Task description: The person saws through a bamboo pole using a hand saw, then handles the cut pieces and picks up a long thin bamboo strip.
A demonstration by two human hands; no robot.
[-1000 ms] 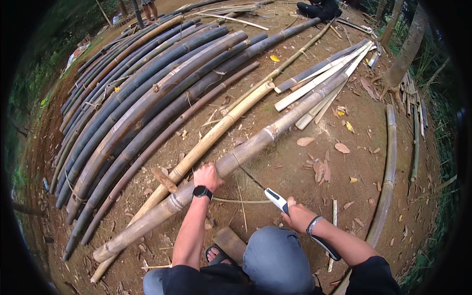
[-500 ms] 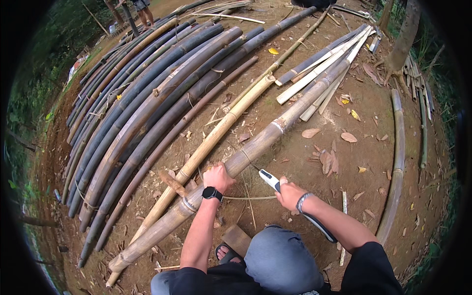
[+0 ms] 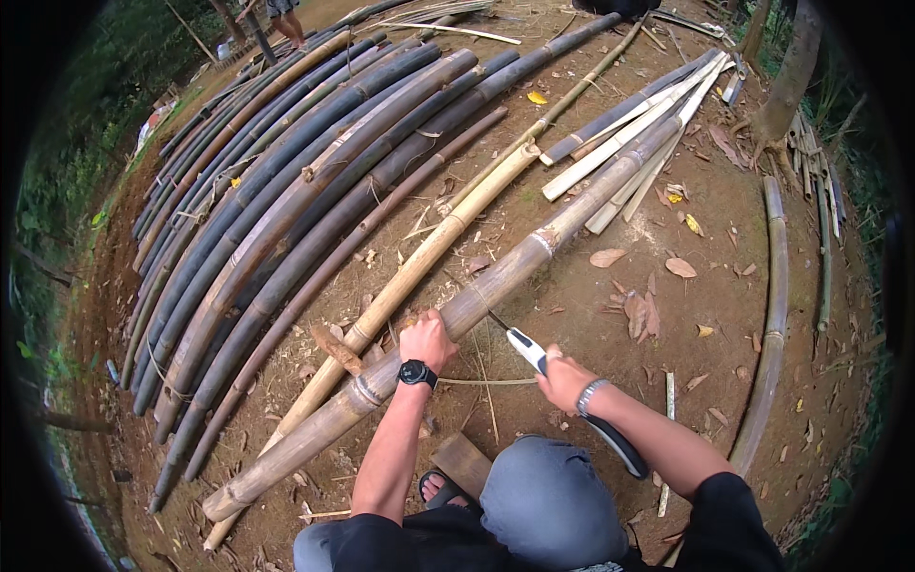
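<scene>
A thick grey-brown bamboo pole runs diagonally from the lower left to the upper right. My left hand, with a black watch on its wrist, is closed over the pole and presses on it. My right hand grips a hand saw with a white-and-dark, curved handle that reaches back under my forearm. Its thin dark blade meets the pole's right side, just beyond my left hand, where a cut line crosses the bamboo. How deep the blade sits is hidden.
Many dark bamboo poles lie stacked at the left. A yellowish pole lies beside the worked one, near a short wooden piece. Split strips lie at the far right; a wooden block is by my foot. A person's legs show far left.
The saw and my right hand have drawn back slightly toward me, baring a little more blade. My left hand stays on the pole. The whole view has shifted a little.
</scene>
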